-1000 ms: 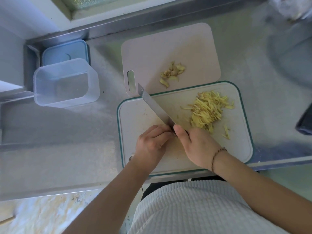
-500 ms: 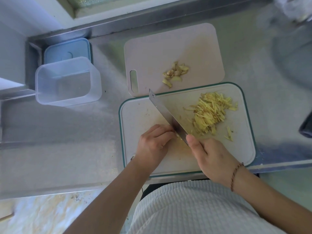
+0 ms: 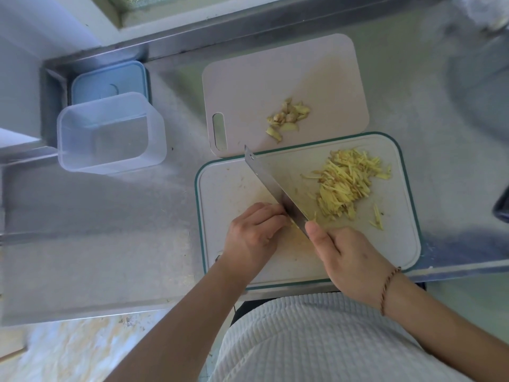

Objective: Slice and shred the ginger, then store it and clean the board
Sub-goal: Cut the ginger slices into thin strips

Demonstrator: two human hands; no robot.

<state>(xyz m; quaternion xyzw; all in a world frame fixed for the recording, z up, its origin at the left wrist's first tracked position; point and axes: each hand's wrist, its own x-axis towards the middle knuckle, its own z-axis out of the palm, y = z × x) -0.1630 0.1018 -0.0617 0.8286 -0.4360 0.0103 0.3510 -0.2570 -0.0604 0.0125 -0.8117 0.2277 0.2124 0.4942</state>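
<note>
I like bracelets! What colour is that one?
The wrist bracelet looks reddish-brown, seen in the head view.

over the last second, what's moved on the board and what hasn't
The right hand has drawn back toward the body, and the knife it grips has swung its tip right. The left hand stays curled beside the blade. Shredded ginger, peel scraps, both boards and the tub stayed put.
</note>
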